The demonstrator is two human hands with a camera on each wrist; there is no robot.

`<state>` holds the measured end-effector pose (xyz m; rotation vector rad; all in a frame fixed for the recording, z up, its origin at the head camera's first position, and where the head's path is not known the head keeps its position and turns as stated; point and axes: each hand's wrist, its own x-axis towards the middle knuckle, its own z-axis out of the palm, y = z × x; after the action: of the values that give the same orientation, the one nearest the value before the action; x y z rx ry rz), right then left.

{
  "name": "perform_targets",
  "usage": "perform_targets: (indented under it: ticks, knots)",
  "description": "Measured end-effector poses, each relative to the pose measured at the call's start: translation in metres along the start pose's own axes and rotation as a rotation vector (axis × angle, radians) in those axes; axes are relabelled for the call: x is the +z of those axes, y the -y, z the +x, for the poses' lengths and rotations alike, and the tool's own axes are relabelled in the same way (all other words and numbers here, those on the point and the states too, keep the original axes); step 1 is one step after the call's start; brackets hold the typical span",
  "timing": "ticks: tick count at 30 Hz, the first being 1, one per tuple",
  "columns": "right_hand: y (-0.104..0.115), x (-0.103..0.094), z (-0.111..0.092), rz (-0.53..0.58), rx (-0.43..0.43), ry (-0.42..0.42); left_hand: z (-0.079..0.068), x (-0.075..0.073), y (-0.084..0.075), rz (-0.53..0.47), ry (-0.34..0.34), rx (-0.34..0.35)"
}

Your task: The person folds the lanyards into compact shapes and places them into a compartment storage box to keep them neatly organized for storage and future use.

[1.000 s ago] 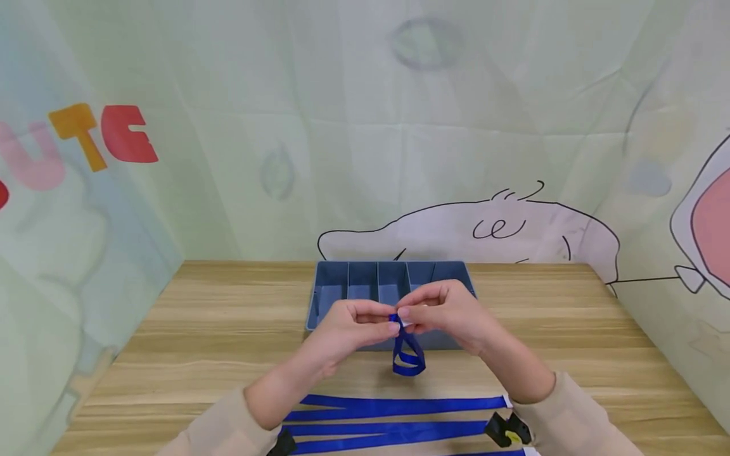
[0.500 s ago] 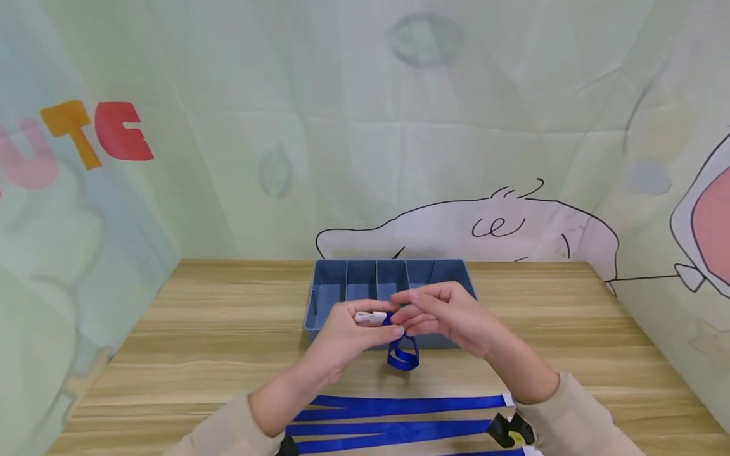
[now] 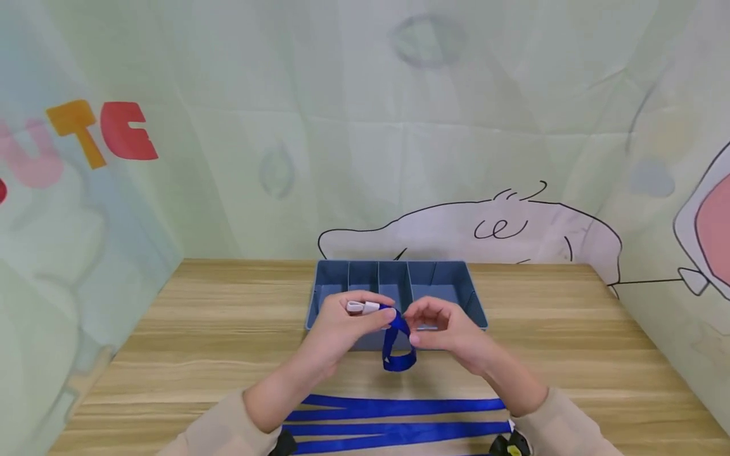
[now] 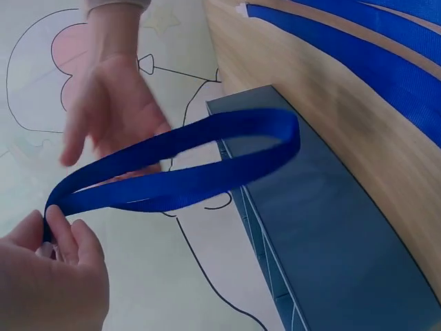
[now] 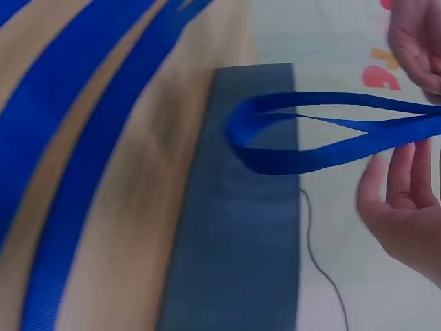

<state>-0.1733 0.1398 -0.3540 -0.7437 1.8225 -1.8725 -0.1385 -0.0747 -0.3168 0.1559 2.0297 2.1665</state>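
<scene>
A blue lanyard (image 3: 399, 362) hangs in a loop below my left hand (image 3: 336, 326), in front of the tray. My left thumb and fingers pinch its upper end, and its white end piece (image 3: 363, 307) lies across those fingers. Beside the loop, my right hand (image 3: 456, 329) has loosely bent fingers, with the thumb apart from them. In the right wrist view, the right fingertips (image 5: 403, 155) are right at the blue strap (image 5: 331, 155). From the left wrist, the right palm (image 4: 127, 110) shows spread behind the loop.
A blue-grey compartment tray (image 3: 476, 316) stands behind the hands on the wooden table (image 3: 228, 329). Several more blue lanyards (image 3: 410, 405) lie side by side near the front, partly under the forearms. A printed curtain (image 3: 353, 126) rises behind the table.
The white end piece has come into view across the left fingers. My right hand has drawn off the upper end and moved slightly down beside the loop.
</scene>
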Motion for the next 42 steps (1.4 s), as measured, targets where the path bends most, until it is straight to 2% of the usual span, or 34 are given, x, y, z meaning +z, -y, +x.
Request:
perform_targets:
  ticks: [5, 9, 13, 16, 21, 24, 26, 29, 32, 34, 36, 39, 42]
  knots:
    - [-0.017, 0.005, -0.003, -0.031, 0.072, 0.069, 0.0, -0.001, -0.003, -0.019, -0.001, 0.006]
    - [-0.025, 0.004, -0.007, -0.002, 0.097, 0.142, -0.001, -0.004, -0.006, -0.024, 0.01, 0.027]
    - [-0.03, -0.001, -0.015, 0.055, 0.075, 0.222, -0.003, -0.013, -0.008, -0.015, 0.007, 0.041]
    - [-0.035, -0.008, -0.022, 0.072, 0.039, 0.224, -0.005, -0.022, -0.01, -0.009, -0.02, 0.022]
    - [-0.036, -0.021, -0.034, 0.139, -0.087, 0.252, -0.008, -0.039, -0.012, -0.024, -0.09, -0.017]
    - [-0.031, -0.025, -0.038, 0.228, -0.165, 0.34, -0.009, -0.047, -0.012, -0.01, -0.115, -0.019]
    - [-0.025, -0.025, -0.038, 0.247, -0.225, 0.42, -0.008, -0.05, -0.01, 0.008, -0.115, -0.019]
    - [-0.012, -0.024, -0.035, 0.186, -0.353, 0.546, -0.006, -0.054, -0.006, 0.053, -0.114, -0.019]
    - [0.002, -0.021, -0.032, 0.098, -0.482, 0.605, -0.004, -0.056, 0.0, 0.065, -0.099, -0.043]
    - [0.009, -0.019, -0.032, 0.101, -0.504, 0.606, -0.004, -0.056, 0.004, 0.071, -0.091, -0.074]
    - [0.013, -0.017, -0.033, 0.138, -0.477, 0.57, -0.005, -0.054, 0.006, 0.073, -0.088, -0.092]
    - [0.014, -0.018, -0.036, 0.178, -0.432, 0.46, -0.006, -0.052, 0.006, 0.077, -0.115, -0.091]
    - [0.015, -0.022, -0.041, 0.138, -0.392, 0.305, -0.008, -0.053, 0.002, 0.081, -0.144, -0.079]
